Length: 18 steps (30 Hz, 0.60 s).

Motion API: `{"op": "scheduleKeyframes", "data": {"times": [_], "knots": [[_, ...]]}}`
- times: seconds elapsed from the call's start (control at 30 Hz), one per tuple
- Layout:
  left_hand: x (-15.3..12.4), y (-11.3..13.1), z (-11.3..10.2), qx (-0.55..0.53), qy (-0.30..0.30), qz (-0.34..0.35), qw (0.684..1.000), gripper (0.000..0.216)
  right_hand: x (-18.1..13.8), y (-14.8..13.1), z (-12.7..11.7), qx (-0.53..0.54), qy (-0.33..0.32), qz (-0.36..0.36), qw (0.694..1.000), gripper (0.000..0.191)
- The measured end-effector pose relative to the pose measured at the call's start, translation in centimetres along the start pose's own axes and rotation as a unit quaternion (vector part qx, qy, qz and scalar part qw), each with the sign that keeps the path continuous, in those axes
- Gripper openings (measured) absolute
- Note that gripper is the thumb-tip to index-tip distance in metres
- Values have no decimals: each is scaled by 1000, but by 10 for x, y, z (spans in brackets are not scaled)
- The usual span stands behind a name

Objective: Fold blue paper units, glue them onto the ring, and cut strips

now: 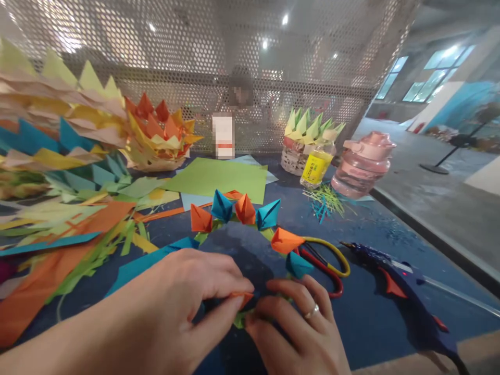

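A ring of folded paper points (pixel 250 219), orange and blue in turn on a green band, lies on the dark blue table (pixel 363 312). My left hand (pixel 183 297) pinches a small orange paper piece (pixel 244 298) at the ring's near side, fingers closed. My right hand (pixel 297 323), with a ring on one finger, presses fingers together on the same spot, over a bit of green paper (pixel 239 319). Both hands touch at the ring's near edge.
Scissors with red and yellow handles (pixel 332 265) lie right of the ring, a blue glue gun (pixel 406 291) further right. Paper scraps and sheets (pixel 78 229) cover the left. A green sheet (pixel 219 179), paper crowns (pixel 160 133), a yellow-labelled bottle (pixel 316 166) and a pink bottle (pixel 361 164) stand behind, before a mesh screen.
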<state>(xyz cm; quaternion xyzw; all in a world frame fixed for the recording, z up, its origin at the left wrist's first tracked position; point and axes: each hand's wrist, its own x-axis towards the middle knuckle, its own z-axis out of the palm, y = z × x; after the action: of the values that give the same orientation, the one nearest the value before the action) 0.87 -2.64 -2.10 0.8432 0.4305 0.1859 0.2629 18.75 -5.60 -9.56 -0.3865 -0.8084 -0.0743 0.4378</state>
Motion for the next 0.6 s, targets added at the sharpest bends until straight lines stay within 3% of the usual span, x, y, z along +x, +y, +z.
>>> {"op": "scheduleKeyframes", "data": {"times": [0.23,0.4,0.6], "knots": [[-1,-2,6,34,-35,25,998,24,3,1,-1,-13,-1,-1,1000,32],[0,-6,11,27,-13,32,999,26,2,2,0,-10,7,0,1000,30],[-3,-7,10,43,-42,-3,998,22,-1,1,0,10,-6,25,1000,25]]}}
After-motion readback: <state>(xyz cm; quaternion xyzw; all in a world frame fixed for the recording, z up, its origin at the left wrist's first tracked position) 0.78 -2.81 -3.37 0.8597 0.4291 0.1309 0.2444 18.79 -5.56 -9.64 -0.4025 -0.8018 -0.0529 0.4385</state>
